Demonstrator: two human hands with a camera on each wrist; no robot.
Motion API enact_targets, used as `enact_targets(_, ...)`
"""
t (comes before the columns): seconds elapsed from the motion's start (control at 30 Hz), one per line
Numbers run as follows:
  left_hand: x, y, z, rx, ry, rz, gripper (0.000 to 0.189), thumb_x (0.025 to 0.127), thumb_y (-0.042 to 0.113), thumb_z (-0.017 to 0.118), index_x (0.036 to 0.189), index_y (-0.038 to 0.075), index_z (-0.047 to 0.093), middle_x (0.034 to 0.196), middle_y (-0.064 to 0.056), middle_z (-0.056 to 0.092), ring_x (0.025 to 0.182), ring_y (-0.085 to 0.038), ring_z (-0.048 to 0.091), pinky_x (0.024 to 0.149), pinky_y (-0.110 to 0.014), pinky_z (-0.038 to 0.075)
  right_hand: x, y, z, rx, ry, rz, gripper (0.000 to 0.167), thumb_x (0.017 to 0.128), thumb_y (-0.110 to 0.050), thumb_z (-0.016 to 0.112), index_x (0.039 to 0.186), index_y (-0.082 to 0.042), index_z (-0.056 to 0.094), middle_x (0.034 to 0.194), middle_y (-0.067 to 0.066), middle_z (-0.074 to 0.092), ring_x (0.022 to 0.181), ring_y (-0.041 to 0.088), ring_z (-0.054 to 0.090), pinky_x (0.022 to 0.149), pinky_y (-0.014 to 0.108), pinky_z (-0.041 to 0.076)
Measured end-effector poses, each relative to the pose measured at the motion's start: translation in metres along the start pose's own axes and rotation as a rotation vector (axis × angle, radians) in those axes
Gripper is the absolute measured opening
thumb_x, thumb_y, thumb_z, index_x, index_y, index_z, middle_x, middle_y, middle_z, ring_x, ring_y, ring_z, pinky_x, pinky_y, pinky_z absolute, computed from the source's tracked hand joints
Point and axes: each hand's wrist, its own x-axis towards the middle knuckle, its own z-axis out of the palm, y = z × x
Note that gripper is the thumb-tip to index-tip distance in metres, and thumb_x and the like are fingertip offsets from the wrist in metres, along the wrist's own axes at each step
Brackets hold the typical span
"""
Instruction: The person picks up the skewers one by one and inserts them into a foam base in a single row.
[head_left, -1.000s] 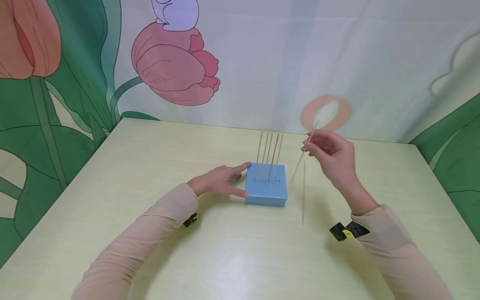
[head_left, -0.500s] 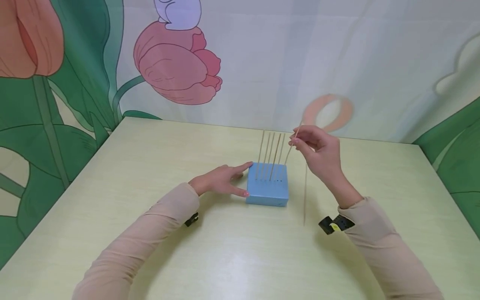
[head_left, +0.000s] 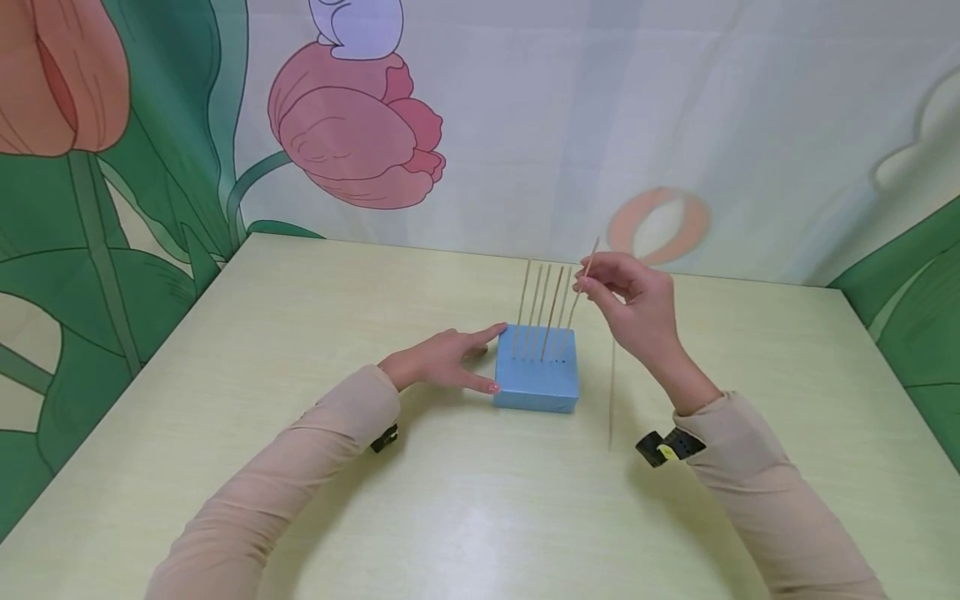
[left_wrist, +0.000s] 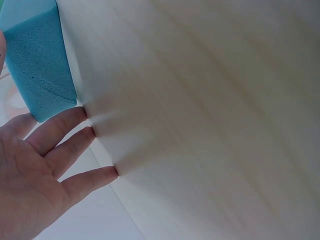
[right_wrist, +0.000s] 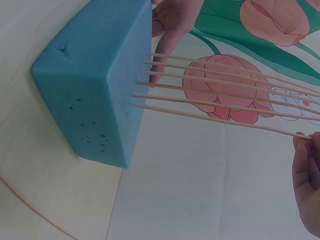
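A blue foam block (head_left: 536, 379) stands on the table with a row of thin bamboo skewers (head_left: 540, 304) upright in its top. My left hand (head_left: 442, 360) rests at its left side, thumb at the near corner and straight forefinger at the far one; in the left wrist view, the other fingers spread with their tips on the table. My right hand (head_left: 633, 300) pinches the upper part of another skewer (right_wrist: 215, 119) between thumb and fingertips. That skewer leans slightly right, its lower end at the block's top by the row's right end. Whether it is in a hole, I cannot tell.
A loose skewer (head_left: 611, 400) lies on the table right of the block, partly hidden by the right hand. The pale table (head_left: 450, 500) ends at a printed curtain (head_left: 510, 125) behind. Small holes (right_wrist: 90, 122) mark one side of the block.
My right hand has moved left with its skewer, from right of the block to the row's right end, and the skewer's lower end has come to the block's top. The left hand stays put.
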Motion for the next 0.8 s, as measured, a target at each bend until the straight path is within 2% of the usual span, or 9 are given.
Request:
enact_targets(0.3,0.001,-0.001,0.001,0.004,0.004,0.001,0.094,0.078,0.052,0.065,0.148,0.024,0.009,0.135,-0.016,0.043,0.131,-0.027,0.030,0.104,-0.040,0.025,-0.011,0.007,0.002,-0.046,-0.058,0.062,0.011,0.078,0.012,0.064,0.088,0.008,0.063,0.078,0.018,0.066,0.071,0.000,0.060,0.070,0.017,0.049)
enact_targets(0.8,0.001,-0.001,0.001,0.008,0.002,-0.002,0.093,0.078,0.052,0.065,0.148,0.024,0.009,0.135,-0.016,0.043,0.131,-0.028,0.028,0.104,-0.040,0.025,-0.014,0.010,0.006,-0.099,-0.100,0.044,0.011,0.076,0.009,0.068,0.086,0.005,0.066,0.076,0.015,0.067,0.069,0.000,0.060,0.067,0.015,0.048)
